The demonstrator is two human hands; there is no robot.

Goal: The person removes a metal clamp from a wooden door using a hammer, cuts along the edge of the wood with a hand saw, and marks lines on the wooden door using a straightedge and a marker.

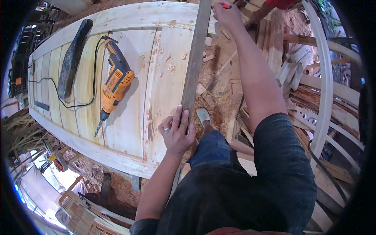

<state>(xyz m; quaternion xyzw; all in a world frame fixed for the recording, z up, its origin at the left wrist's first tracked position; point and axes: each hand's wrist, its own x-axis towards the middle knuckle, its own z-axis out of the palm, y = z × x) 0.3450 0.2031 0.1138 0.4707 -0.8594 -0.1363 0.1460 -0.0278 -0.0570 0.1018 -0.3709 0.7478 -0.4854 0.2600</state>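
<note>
A long dark wooden strip (pixel 194 58) lies along the right end of a pale panelled wooden door-like piece (pixel 166 86). My left hand (pixel 177 133) rests on the strip's near part and the panel beside it, fingers apart, a ring on one finger. At the strip's far end, my right hand (pixel 228 15) has its fingers closed round a red marker or pencil (pixel 226 6). An orange and black power drill (pixel 116 80) with a long bit lies on the panel. Left of it is a dark, worn wooden club-like piece (pixel 74 58).
The drill's black cord (pixel 95 70) curls over the panel. Wood shavings are scattered on the panel and the ground. Stacked boards (pixel 344 113) fill the right side. Another person's arm (pixel 258 15) shows at the top right. A power tool (pixel 58 158) is at the lower left.
</note>
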